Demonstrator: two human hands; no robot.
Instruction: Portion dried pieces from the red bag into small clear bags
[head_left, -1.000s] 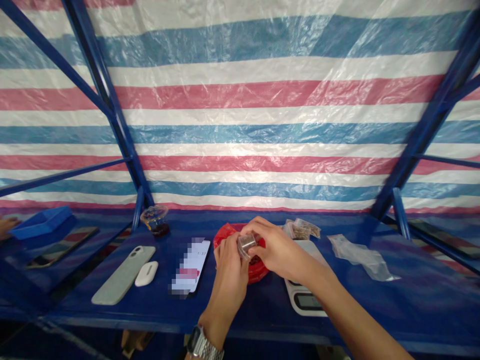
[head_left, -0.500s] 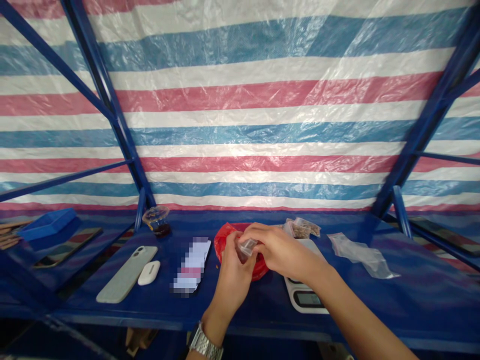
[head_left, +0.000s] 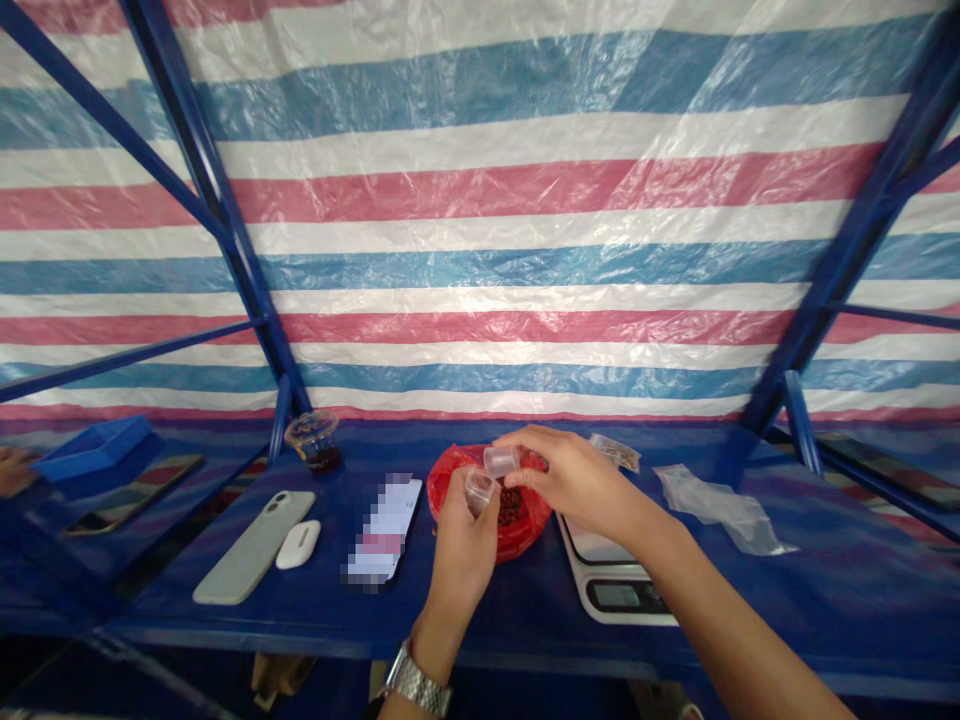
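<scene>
Striped tarpaulin [head_left: 525,270] hangs far behind the left hand [head_left: 459,535], gripping a glossy clear cup [head_left: 480,490], and right hand [head_left: 574,485], pinching a cloudy translucent cylinder [head_left: 500,460].

Striped tarp wall [head_left: 525,190]; blue posts [head_left: 180,110], blue tabletop [head_left: 840,590].

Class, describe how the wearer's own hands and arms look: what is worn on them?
Both the left hand and the right hand are bare, with no gloves. A silver-coloured watch with a linked metal band circles the left wrist. The right forearm shows no sleeve, watch or bracelet.
</scene>
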